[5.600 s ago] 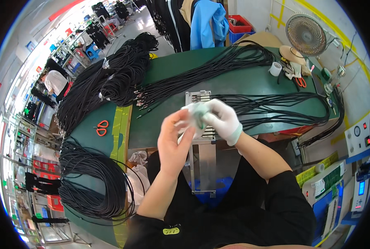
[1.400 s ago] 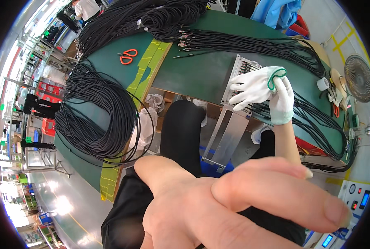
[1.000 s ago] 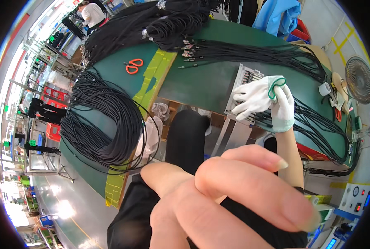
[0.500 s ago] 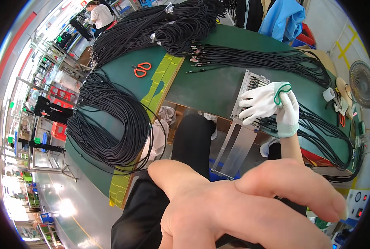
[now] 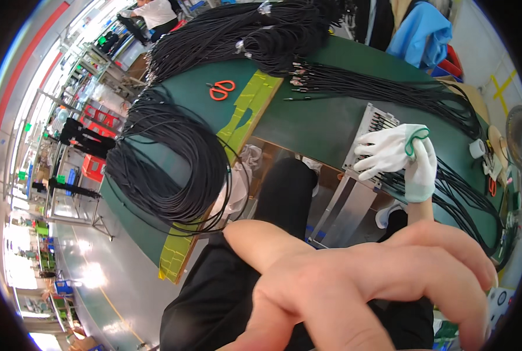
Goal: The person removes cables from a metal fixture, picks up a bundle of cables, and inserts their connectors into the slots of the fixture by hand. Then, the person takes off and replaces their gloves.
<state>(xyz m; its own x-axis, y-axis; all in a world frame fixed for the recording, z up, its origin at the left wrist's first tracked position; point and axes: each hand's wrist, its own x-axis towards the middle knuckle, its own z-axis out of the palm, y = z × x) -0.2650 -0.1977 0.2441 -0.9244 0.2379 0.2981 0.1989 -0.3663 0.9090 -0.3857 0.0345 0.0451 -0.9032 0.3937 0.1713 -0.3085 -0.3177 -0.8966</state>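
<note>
My left hand (image 5: 331, 275) is bare and very near, filling the lower middle of the picture with its fingers spread. Nothing shows in it, though the lower edge cuts off some of it. Beyond it, my right hand (image 5: 421, 175) wears a white glove with a pale cuff. It grips a loose white glove (image 5: 383, 147) by its green-edged opening, and the loose glove's fingers hang to the left. Under the gloves lies a metal fixture (image 5: 363, 131) with black connector ends in a row, partly hidden. Black cables (image 5: 462, 184) run from it to the right.
A large coil of black cable (image 5: 199, 184) lies on the left green table, with orange-handled scissors (image 5: 221, 90) behind it. More cable bundles (image 5: 214, 44) and laid-out cables (image 5: 378, 88) cover the back. A blue cloth (image 5: 421, 35) and a fan (image 5: 517, 131) stand at the right.
The table and its things have shifted rightward in the picture as my head turned. My bare left hand has moved right, its fingers changing position. The right hand still holds the loose glove.
</note>
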